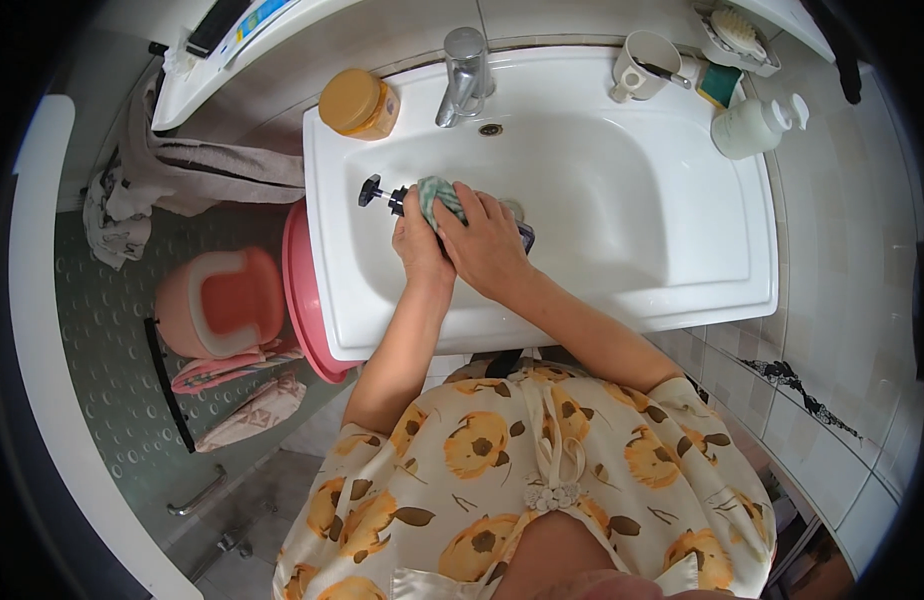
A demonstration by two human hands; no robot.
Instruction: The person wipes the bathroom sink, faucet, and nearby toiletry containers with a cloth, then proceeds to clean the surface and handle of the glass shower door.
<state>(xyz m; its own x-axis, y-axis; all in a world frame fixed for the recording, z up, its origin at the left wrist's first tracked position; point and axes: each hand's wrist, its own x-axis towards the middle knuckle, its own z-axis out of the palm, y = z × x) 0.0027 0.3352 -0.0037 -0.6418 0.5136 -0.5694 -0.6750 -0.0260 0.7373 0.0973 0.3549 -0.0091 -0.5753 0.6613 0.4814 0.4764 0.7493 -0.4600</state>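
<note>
Over the left half of a white ceramic washbasin (pixel 721 232), both hands are on a dark pump bottle (pixel 526 237). The bottle lies on its side, with its black pump head (pixel 370 191) pointing left and its base showing past my right hand. My left hand (pixel 423 244) grips the bottle just behind the pump collar. A crumpled green-and-white cloth (pixel 438 199) is pressed against the bottle under the fingers of my right hand (pixel 488 244). My hands and the cloth hide most of the bottle's body.
A chrome faucet (pixel 464 71) stands at the back rim, with an orange-lidded jar (pixel 357 103) to its left. On the right rim are a mug (pixel 645 67), a sponge (pixel 720 84) and a pale pump bottle (pixel 747 129). A pink basin (pixel 304 300) stands beside the washbasin.
</note>
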